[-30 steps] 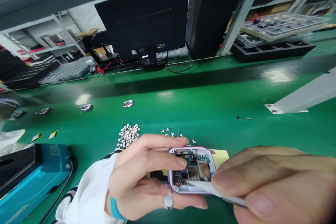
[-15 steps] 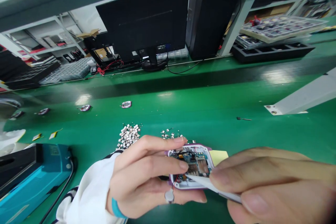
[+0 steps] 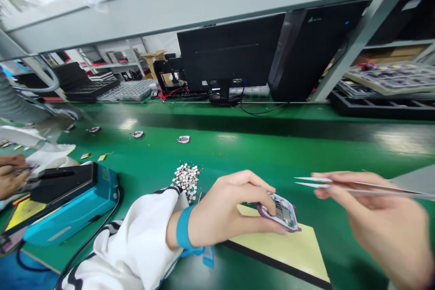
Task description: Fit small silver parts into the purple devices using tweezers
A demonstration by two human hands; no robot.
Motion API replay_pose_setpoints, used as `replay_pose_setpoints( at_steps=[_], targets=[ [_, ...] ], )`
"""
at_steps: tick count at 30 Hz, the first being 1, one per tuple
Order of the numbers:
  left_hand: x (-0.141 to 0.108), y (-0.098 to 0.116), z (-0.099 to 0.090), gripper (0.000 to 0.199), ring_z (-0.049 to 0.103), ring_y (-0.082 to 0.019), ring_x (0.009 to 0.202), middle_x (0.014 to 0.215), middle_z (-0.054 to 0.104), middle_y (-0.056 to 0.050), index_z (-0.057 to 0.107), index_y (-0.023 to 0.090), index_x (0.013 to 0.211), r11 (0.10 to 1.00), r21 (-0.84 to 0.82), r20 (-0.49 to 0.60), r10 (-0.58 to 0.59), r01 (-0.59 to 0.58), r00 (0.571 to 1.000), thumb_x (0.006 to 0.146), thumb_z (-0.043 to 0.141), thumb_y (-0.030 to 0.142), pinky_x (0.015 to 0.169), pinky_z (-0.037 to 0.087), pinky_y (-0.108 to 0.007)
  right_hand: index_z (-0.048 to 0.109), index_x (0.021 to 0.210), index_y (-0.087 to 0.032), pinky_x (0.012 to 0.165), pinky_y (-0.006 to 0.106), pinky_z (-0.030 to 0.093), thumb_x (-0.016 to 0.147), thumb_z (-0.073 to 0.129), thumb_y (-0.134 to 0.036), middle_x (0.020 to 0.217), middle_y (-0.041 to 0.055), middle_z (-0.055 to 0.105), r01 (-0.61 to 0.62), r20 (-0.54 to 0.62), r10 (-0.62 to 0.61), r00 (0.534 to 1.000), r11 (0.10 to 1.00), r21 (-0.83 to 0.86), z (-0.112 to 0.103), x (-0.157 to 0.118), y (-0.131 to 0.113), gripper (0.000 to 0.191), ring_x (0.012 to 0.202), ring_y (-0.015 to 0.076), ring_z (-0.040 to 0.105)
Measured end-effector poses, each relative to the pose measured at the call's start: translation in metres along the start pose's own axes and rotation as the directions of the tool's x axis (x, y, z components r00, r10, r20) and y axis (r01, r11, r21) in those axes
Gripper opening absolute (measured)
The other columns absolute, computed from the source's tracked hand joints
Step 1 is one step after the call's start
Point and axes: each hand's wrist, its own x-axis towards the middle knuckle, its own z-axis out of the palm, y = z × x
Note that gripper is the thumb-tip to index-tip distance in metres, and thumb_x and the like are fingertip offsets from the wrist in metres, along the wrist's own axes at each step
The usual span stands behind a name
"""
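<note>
My left hand (image 3: 231, 210) grips a small purple-rimmed device (image 3: 280, 213) with its circuit board exposed, holding it by the edges just above a pale yellow sheet (image 3: 282, 249). A white sleeve (image 3: 125, 244) and a blue wristband (image 3: 182, 229) show behind that hand. My right hand (image 3: 377, 208) is shut on fine steel tweezers (image 3: 356, 186), whose tips point left, apart from the device. A pile of tiny metal pieces (image 3: 186, 180) lies near my left wrist.
Several small devices (image 3: 183, 139) lie on the green bench mat. A co-worker's hand (image 3: 10, 174) is at far left, next to a blue machine (image 3: 73, 206) with a black cable. A monitor (image 3: 227, 56), a black tower (image 3: 312, 54) and stacked trays (image 3: 390, 77) stand at the back.
The view has swung and risen. The tweezers have left the device and moved right with my right hand. The device now sits tilted, lower and further right, and more of the yellow sheet shows.
</note>
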Motion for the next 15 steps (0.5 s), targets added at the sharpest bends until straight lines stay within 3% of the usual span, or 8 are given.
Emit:
replay_pose_setpoints(
  at_steps=[3, 7, 8, 11, 15],
  targets=[
    [0.016, -0.019, -0.003, 0.013, 0.057, -0.015, 0.083, 0.085, 0.060, -0.006, 0.058, 0.013, 0.069, 0.999, 0.027, 0.059, -0.025, 0.023, 0.998, 0.066, 0.067, 0.022, 0.075, 0.045, -0.022, 0.056, 0.074, -0.019, 0.061, 0.030, 0.053, 0.064, 0.065, -0.036, 0.078, 0.0059, 0.064, -0.186, 0.152, 0.171, 0.974, 0.978, 0.094, 0.014, -0.009, 0.022, 0.021, 0.059, 0.0157, 0.060],
    [0.050, -0.081, -0.004, 0.020, 0.058, -0.015, 0.079, 0.082, 0.061, -0.006, 0.056, 0.011, 0.073, 0.976, 0.085, 0.032, -0.206, 0.202, 0.978, 0.066, 0.066, 0.028, 0.073, 0.046, -0.023, 0.055, 0.075, -0.016, 0.067, 0.032, 0.052, 0.064, 0.066, -0.035, 0.079, 0.0074, 0.064, -0.330, 0.467, 0.236, 0.852, 0.935, 0.128, 0.027, -0.033, 0.044, 0.024, 0.071, 0.0189, 0.062],
    [0.058, -0.100, -0.003, 0.020, 0.059, -0.015, 0.078, 0.081, 0.061, -0.006, 0.056, 0.011, 0.073, 0.950, 0.118, 0.032, -0.295, 0.289, 0.955, 0.065, 0.067, 0.026, 0.072, 0.046, -0.023, 0.056, 0.074, -0.016, 0.069, 0.033, 0.052, 0.064, 0.066, -0.034, 0.079, 0.0074, 0.064, -0.323, 0.519, 0.218, 0.826, 0.939, 0.121, 0.029, -0.038, 0.046, 0.023, 0.074, 0.0192, 0.062],
    [0.077, -0.152, 0.004, 0.023, 0.060, -0.016, 0.075, 0.080, 0.063, -0.008, 0.054, 0.009, 0.079, 0.918, 0.190, 0.030, -0.358, 0.347, 0.933, 0.062, 0.068, 0.017, 0.070, 0.047, -0.024, 0.058, 0.073, -0.015, 0.073, 0.034, 0.050, 0.066, 0.064, -0.032, 0.078, 0.0063, 0.063, -0.224, 0.600, 0.131, 0.789, 0.971, 0.083, 0.032, -0.045, 0.043, 0.019, 0.075, 0.0186, 0.061],
    [0.090, -0.188, 0.011, 0.041, 0.059, -0.020, 0.086, 0.091, 0.063, -0.012, 0.052, 0.010, 0.098, 0.889, 0.274, 0.026, -0.389, 0.368, 0.921, 0.060, 0.068, 0.013, 0.079, 0.044, -0.029, 0.058, 0.074, -0.015, 0.073, 0.035, 0.049, 0.068, 0.062, -0.030, 0.079, 0.0061, 0.063, -0.137, 0.647, 0.084, 0.758, 0.990, 0.032, 0.031, -0.047, 0.039, 0.016, 0.071, 0.0163, 0.060]
  ],
)
